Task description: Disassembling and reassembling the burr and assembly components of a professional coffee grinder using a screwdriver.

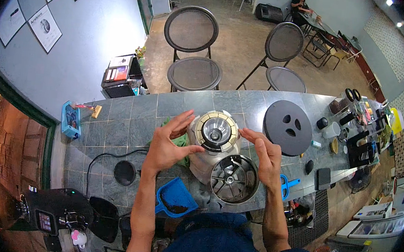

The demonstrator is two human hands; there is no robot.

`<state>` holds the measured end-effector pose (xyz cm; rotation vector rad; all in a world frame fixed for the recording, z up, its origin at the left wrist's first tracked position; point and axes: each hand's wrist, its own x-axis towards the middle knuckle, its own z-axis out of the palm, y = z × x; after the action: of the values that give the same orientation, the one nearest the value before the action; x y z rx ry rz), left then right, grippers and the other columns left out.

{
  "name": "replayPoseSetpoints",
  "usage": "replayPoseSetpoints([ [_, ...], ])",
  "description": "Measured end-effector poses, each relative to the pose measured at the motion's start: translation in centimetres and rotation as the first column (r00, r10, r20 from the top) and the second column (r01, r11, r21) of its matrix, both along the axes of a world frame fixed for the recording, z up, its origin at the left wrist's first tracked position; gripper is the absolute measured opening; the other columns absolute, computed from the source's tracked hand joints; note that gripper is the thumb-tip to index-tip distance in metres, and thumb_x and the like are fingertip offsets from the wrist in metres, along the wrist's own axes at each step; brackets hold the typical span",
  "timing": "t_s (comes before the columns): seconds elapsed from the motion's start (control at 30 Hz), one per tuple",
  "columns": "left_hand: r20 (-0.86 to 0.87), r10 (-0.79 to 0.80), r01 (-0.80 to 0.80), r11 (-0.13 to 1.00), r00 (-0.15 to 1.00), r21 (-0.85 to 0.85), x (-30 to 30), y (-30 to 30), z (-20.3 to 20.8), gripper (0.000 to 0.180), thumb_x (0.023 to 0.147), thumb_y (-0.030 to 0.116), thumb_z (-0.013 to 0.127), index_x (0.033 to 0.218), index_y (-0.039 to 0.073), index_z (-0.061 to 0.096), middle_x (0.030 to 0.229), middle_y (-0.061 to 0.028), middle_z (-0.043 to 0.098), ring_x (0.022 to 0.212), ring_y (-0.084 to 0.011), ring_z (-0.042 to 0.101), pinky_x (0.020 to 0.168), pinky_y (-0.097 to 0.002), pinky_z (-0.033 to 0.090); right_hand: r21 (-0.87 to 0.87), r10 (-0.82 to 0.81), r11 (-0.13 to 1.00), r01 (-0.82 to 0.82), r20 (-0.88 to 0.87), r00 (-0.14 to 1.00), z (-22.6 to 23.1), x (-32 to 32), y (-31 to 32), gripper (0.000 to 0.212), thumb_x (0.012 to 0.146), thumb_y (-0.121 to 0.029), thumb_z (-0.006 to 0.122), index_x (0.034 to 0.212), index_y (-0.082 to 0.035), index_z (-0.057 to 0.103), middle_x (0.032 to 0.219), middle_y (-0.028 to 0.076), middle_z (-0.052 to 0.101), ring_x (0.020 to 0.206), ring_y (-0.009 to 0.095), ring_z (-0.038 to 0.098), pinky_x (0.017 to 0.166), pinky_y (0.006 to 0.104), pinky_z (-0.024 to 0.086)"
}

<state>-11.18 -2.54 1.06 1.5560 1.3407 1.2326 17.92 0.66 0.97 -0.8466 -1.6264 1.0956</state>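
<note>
A silver machine [198, 160] stands on the counter before me, topped by a round cream-and-black ring [231, 129] around a clear, funnel-like centre. At its front right sits an open round metal pan [248, 196] with spoke-like blades. My left hand [168, 144] curves around the ring's left side, fingers and thumb spread, the thumb tip at the lower rim. On the opposite side my right hand [266, 156] has its fingertips at the rim, the lower fingers bent. Whether either hand presses on the ring cannot be made out. Behind my left hand lies a green cloth [183, 148].
A blue dustpan [175, 199] with dark grounds lies near me, beside a small black disc [125, 172] and a cable. Farther right are a large black disc [279, 133], jars and cups. A blue basket [71, 120] occupies the left end. Chairs stand beyond the counter; a person sits far back.
</note>
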Motion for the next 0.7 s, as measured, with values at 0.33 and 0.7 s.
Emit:
replayPoseSetpoints([
  [0.33,0.193,-0.070,0.068,0.998,0.979,0.015,-1.3,1.1,-2.2,0.079,0.075,0.001,0.095,0.147,-0.001,0.062,0.141,-0.0184,0.070,0.129,-0.0226,0.067,0.113,-0.0385,0.054,0.047,-0.067,0.997,0.064,0.066,0.996,0.4,0.0,-1.7,0.035,0.111,-0.018,0.051,0.126,0.002,0.075,0.123,0.018,0.077,0.115,0.026,0.073,0.104,0.0383,0.053],
  [0.7,0.165,-0.052,0.057,0.998,0.985,-0.023,-1.5,0.8,-3.3,0.075,0.077,0.008,0.095,0.146,0.001,0.064,0.140,-0.0168,0.071,0.126,-0.0217,0.069,0.112,-0.0364,0.054,0.039,-0.007,0.999,0.002,0.119,0.993,0.8,0.7,-1.9,0.034,0.111,-0.018,0.053,0.129,0.001,0.074,0.126,0.015,0.076,0.112,0.023,0.072,0.108,0.0386,0.050],
])
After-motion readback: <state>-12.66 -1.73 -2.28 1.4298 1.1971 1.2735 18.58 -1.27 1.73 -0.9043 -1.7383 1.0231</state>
